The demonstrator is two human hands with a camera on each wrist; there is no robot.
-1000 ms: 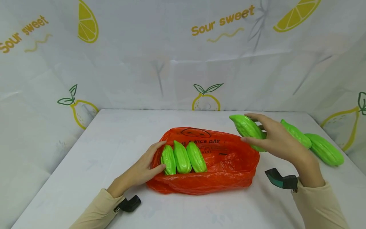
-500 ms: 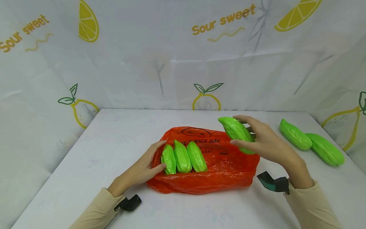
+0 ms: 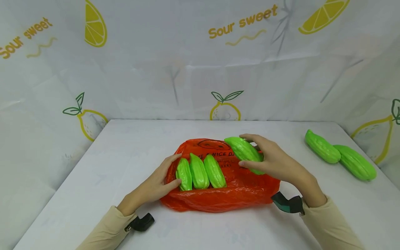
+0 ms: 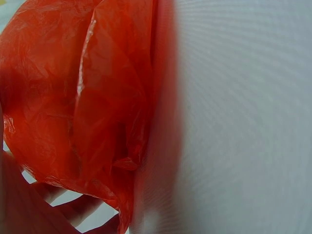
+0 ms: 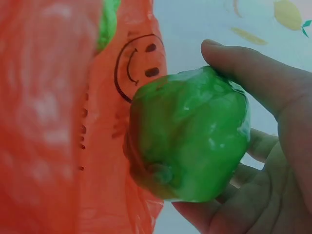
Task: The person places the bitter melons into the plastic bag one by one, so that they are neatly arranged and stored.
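Note:
A red plastic bag (image 3: 215, 201) with black print lies on the table, its mouth spread wide. Three bright green bitter melons (image 3: 200, 172) rest side by side in its left part. My left hand (image 3: 153, 180) holds the bag's left side, thumb at the front rim and fingers toward the back; in the left wrist view, red film (image 4: 48, 97) covers much of the scene. Above the bag's right half, my right hand (image 3: 276, 159) grips another bitter melon (image 3: 243, 151) between thumb and fingers, its pointed end up and left. The right wrist view shows that melon's blunt end (image 5: 190, 136).
Two more bitter melons, one nearer the back (image 3: 322, 147) and one in front of it (image 3: 357, 163), lie touching at the table's right side. A white cloth backdrop (image 3: 140, 76) with lemon prints rises behind the white table (image 3: 78, 194).
My right hand has carried its bitter melon leftward and a little lower, from the bag's right edge to over its opening. The left hand and the bag have stayed put.

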